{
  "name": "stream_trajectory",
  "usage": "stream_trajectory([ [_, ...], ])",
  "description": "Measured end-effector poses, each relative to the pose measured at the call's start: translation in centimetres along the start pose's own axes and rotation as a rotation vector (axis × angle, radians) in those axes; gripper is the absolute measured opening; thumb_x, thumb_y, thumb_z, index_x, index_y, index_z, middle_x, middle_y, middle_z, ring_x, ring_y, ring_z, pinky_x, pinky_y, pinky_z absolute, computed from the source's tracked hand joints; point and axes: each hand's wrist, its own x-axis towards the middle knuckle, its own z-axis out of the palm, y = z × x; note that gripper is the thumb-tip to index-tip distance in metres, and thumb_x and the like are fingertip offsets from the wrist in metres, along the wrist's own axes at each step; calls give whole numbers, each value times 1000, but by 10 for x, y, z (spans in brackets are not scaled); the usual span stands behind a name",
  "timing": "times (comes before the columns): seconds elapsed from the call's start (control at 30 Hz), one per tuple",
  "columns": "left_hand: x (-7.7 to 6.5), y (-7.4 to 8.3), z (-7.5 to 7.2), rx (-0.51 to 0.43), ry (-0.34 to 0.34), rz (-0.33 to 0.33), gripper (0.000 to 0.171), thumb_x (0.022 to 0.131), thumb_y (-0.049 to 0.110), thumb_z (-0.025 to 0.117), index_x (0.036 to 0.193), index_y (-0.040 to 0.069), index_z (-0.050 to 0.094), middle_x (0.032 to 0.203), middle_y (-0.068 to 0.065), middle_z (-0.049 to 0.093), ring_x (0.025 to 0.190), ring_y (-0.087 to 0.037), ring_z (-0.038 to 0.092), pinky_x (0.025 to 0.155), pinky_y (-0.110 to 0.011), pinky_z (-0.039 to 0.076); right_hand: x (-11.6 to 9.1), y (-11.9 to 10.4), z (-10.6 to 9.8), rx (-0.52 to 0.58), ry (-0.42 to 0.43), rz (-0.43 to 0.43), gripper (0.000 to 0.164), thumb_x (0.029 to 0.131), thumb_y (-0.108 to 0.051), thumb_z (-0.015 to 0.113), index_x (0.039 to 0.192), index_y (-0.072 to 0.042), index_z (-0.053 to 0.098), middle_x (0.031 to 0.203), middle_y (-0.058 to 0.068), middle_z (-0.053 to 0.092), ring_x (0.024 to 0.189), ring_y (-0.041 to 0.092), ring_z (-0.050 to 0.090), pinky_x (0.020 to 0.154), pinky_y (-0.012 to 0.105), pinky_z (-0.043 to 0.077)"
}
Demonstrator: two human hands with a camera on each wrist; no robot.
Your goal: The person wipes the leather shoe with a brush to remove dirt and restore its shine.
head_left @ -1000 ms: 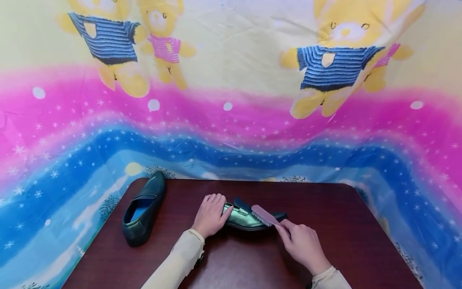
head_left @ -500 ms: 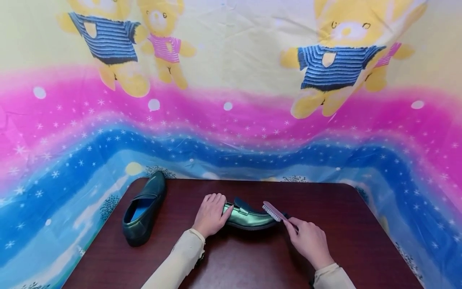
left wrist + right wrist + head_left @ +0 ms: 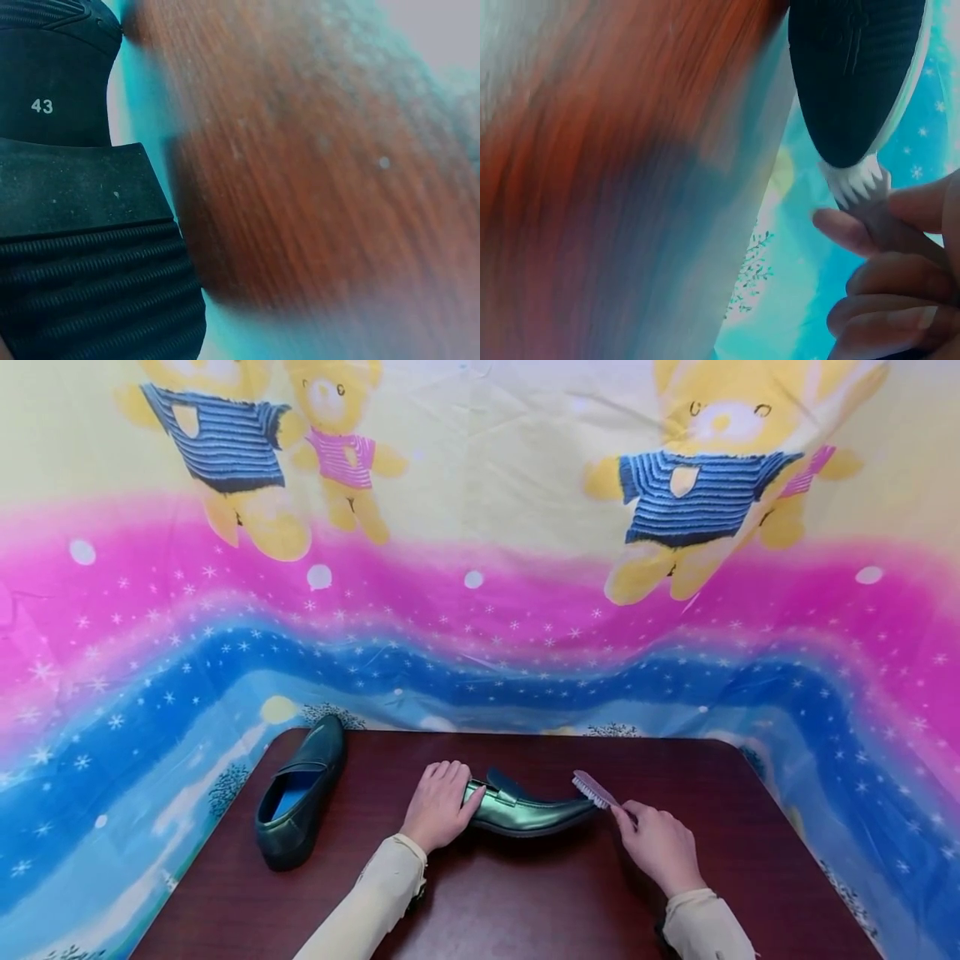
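A shiny dark-green loafer (image 3: pixel 532 817) is held above the table, toe to the right, by my left hand (image 3: pixel 438 807). The left fingers wrap over its heel end, with the thumb along the near side. Its dark sole (image 3: pixel 82 292), marked 43, shows from below in the left wrist view. My right hand (image 3: pixel 662 850) grips the handle of a brush with a pale pinkish back (image 3: pixel 589 787). The brush's white bristles (image 3: pixel 847 178) sit right at the loafer's toe tip, partly behind the sole in the right wrist view.
The matching loafer (image 3: pixel 300 793), with a blue insole, stands at the table's left back corner, toe toward the back. A dark red-brown wooden table (image 3: pixel 517 902) lies beneath. Behind it hangs a cloth (image 3: pixel 480 635) printed with bears and snowflakes.
My right hand has drawn the brush rightward along the loafer's upper, from beside the strap to the toe tip. The left hand and the held loafer stay nearly still.
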Motion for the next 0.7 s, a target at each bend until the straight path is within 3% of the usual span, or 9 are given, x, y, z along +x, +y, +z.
stream_trajectory([
  [0.13, 0, 1, 0, 8, 15, 5, 38, 107, 47, 45, 86, 15, 45, 82, 1, 42, 85, -21, 49, 96, -43, 45, -6, -13, -3, 34, 45, -42, 25, 103, -34, 64, 109, -13, 76, 73, 4, 69, 63, 22, 61, 53, 42, 44],
  [0.37, 1, 0, -1, 4, -4, -10, 38, 108, 46, 45, 88, 14, 46, 83, 0, 43, 86, -21, 50, 96, -43, 45, -19, -42, -7, 103, 33, -167, 15, 101, -33, 68, 96, -22, 76, 52, -12, 40, 48, 8, 35, 52, 29, 32],
  [0.57, 1, 1, -1, 2, -18, -9, 38, 108, 47, 44, 88, 14, 46, 83, 0, 43, 86, -21, 50, 96, -43, 45, -20, -40, -2, 52, 70, -159, 13, 97, -33, 73, 100, -22, 80, 50, -12, 43, 49, 10, 38, 48, 30, 32],
  [0.7, 1, 0, -1, -1, 12, 0, 39, 108, 47, 44, 87, 14, 45, 82, 0, 42, 84, -21, 48, 92, -42, 45, -13, -23, 0, 56, 50, -99, 19, 98, -34, 71, 106, -20, 81, 57, -8, 59, 52, 13, 48, 46, 33, 36],
])
